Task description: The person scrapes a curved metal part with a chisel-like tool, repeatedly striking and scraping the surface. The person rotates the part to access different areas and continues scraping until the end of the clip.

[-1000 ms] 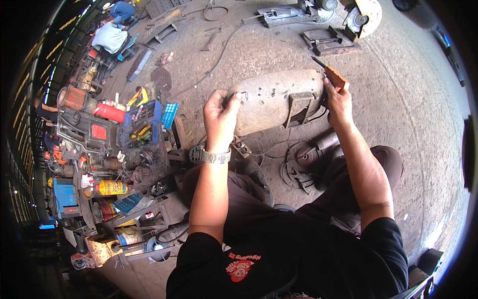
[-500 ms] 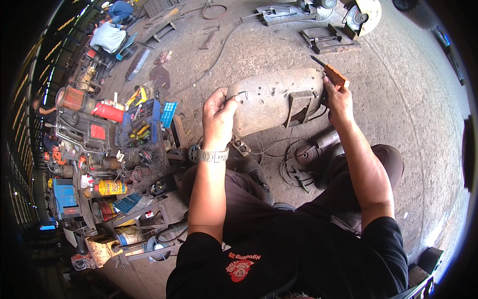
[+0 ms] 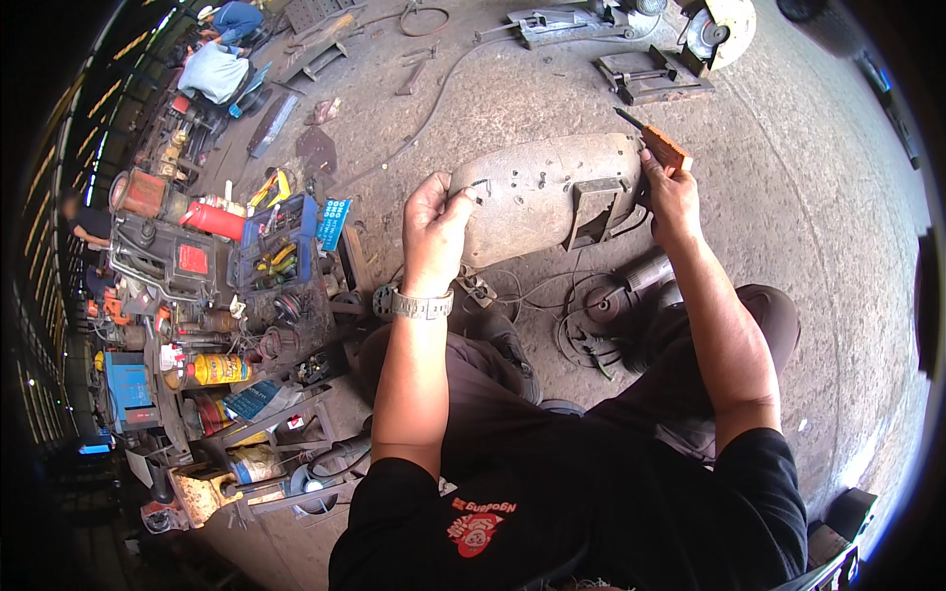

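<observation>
A dull grey-tan, rounded metal shell (image 3: 547, 197) with several small dark holes is held up in front of me. A rectangular metal frame round an opening (image 3: 595, 211) sits on its near side. My left hand (image 3: 434, 222) is closed on the shell's left end, thumb on top near a small slot. At the right end my right hand (image 3: 673, 202) grips the rim, fingers partly hidden behind it. The same hand carries an orange-handled tool with a thin dark shaft (image 3: 666, 149), which points to the far left; its exact kind is unclear.
An angle grinder (image 3: 616, 300) and cables lie on the floor by my right leg. At left is a cluttered bench with a blue tool case (image 3: 276, 246) and a yellow bottle (image 3: 219, 370). A cut-off saw (image 3: 711, 37) stands far right. Other people (image 3: 212, 71) crouch far left.
Both hands keep their hold, and the shell stays almost in place, shifting only very slightly. A person at the far left has moved an arm a little.
</observation>
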`<act>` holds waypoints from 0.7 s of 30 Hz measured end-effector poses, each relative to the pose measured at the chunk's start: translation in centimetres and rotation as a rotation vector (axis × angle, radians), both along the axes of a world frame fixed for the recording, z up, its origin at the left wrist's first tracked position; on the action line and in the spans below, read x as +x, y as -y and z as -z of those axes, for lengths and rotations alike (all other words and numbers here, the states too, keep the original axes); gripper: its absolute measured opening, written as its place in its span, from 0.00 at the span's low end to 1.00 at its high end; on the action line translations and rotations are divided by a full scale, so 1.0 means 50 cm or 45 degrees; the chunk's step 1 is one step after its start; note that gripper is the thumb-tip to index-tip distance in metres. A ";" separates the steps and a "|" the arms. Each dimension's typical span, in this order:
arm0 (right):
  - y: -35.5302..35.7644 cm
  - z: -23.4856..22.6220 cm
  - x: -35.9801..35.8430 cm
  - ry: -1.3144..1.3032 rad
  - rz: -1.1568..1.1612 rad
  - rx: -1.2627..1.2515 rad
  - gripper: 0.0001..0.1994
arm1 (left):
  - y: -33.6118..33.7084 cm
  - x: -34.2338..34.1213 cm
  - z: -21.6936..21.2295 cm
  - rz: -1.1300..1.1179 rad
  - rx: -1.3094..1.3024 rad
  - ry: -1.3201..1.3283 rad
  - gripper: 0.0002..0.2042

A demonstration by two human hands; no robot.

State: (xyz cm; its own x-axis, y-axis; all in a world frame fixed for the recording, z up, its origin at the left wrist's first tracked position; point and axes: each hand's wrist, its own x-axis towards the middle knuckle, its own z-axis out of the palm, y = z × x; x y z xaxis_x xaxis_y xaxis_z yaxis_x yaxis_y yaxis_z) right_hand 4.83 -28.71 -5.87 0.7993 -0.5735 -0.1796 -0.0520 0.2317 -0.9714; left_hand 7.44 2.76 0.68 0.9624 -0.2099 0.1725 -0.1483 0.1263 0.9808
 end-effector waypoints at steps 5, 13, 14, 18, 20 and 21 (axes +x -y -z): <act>-0.008 -0.028 -0.007 0.032 0.027 0.042 0.18 | 0.001 -0.011 -0.034 -0.054 -0.197 -0.127 0.04; 0.001 -0.010 0.001 0.042 0.031 -0.097 0.19 | 0.002 0.004 0.001 -0.064 -0.025 -0.129 0.07; -0.003 -0.013 0.000 0.050 0.033 -0.088 0.19 | 0.004 0.005 0.005 -0.068 -0.009 -0.100 0.08; -0.007 -0.019 -0.002 0.065 0.034 -0.090 0.19 | 0.000 0.004 0.008 -0.061 0.063 -0.058 0.08; -0.007 -0.021 -0.001 0.067 0.056 -0.099 0.17 | 0.000 0.002 0.002 -0.052 0.012 -0.111 0.08; -0.006 -0.021 -0.001 0.068 0.069 -0.106 0.17 | 0.005 -0.004 -0.011 -0.051 -0.060 -0.153 0.08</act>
State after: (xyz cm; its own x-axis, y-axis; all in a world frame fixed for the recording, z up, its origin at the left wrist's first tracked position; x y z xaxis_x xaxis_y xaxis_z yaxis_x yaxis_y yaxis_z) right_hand 4.78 -28.42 -4.81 0.7737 -0.6274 -0.0877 0.0109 0.1516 -0.9884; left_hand 7.26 2.53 1.21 0.9841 -0.1655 0.0640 -0.0355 0.1695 0.9849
